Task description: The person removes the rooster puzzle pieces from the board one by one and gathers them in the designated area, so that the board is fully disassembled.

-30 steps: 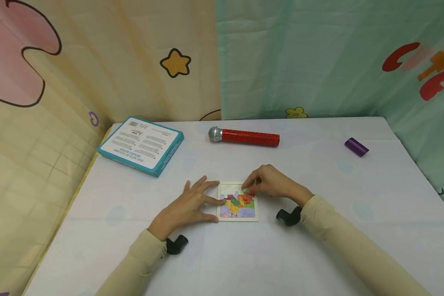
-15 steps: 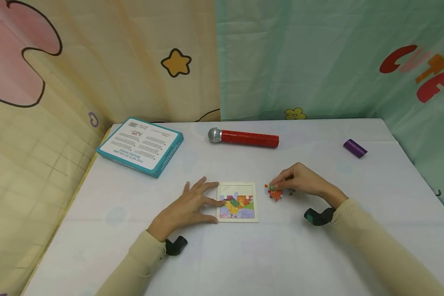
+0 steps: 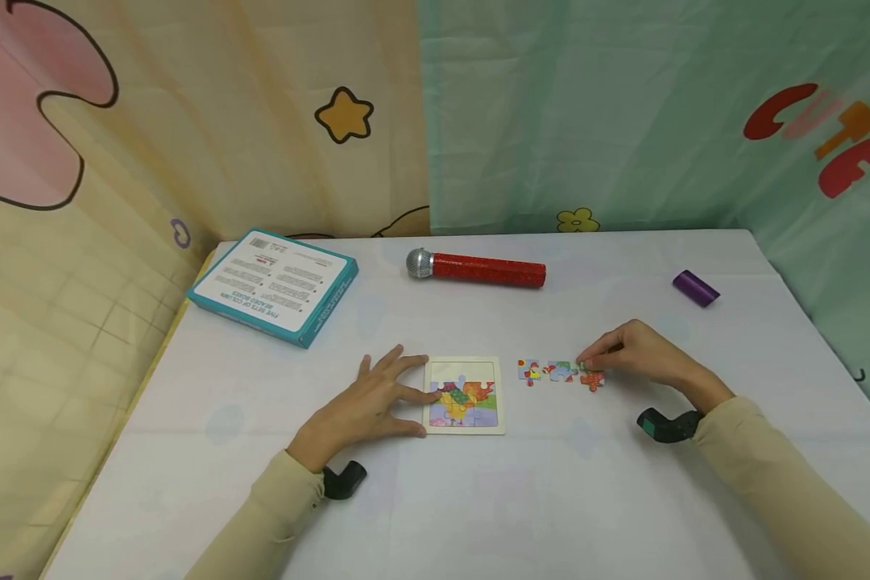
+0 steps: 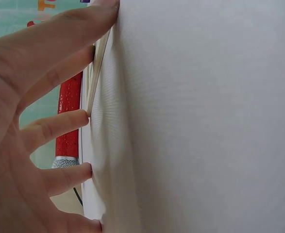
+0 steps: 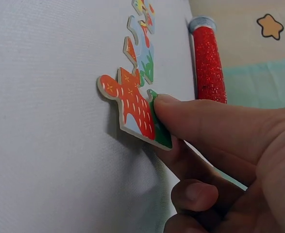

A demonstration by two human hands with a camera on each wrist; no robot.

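Observation:
A small puzzle board (image 3: 464,431) with a pale frame lies flat, its lower part filled with coloured pieces and its upper strip bare. My left hand (image 3: 366,407) is spread at its left side, fingertips at the frame and one finger over the pieces. To the right of the board, my right hand (image 3: 648,362) pinches a red and green puzzle piece (image 5: 135,109) between thumb and fingers; in the right wrist view the piece is tilted off the cloth. Left of it lie a blue-green piece (image 3: 561,371) and a piece with red and yellow (image 3: 528,370).
A red microphone (image 3: 487,270) with a silver head lies behind the board. At the back left is a teal-edged box (image 3: 271,282), and at the back right a purple tube (image 3: 696,288). Printed curtains stand behind and beside the white-covered table (image 3: 478,515).
My right hand has moved right, from the board's upper edge to the far end of the loose pieces, which have come into view. My left hand has stayed at the board.

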